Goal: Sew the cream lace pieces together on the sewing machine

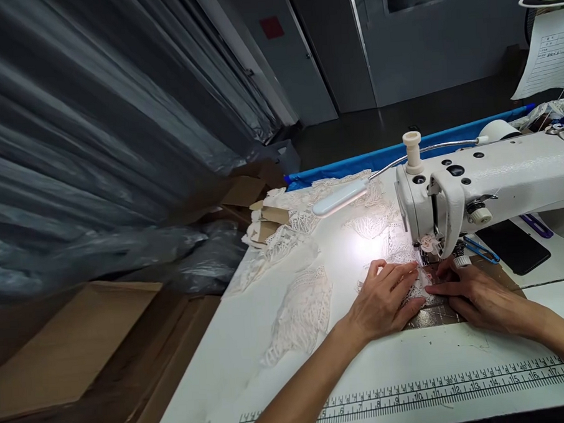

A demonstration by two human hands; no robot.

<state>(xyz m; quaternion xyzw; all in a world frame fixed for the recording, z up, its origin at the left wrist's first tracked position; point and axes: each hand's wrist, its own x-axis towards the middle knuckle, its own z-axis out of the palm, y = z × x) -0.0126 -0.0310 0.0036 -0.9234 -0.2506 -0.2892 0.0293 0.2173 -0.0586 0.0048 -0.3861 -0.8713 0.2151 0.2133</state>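
My left hand [389, 296] lies flat on a piece of white lace [420, 286], its fingers stretched toward the needle area of a white sewing machine [500, 177]. From the right, my right hand [482, 297] reaches in with its fingers apart, the index fingertip touching the edge of the lace. Part of the lace runs under the machine's head, and my fingers cover some of it. A small pink fabric flower [428, 244] hangs at the front of the head. Both hands rest over a brown, shiny plate [431, 317] on the table.
Lace pieces [302, 310] lie left on the white table [214, 370], whose front edge bears a printed ruler [411, 396]. A lit lamp [341, 197] overhangs it. Right of the needle are blue scissors-like snips [482, 250] and a black phone [513, 246]. Cardboard boxes [73, 345] stand left.
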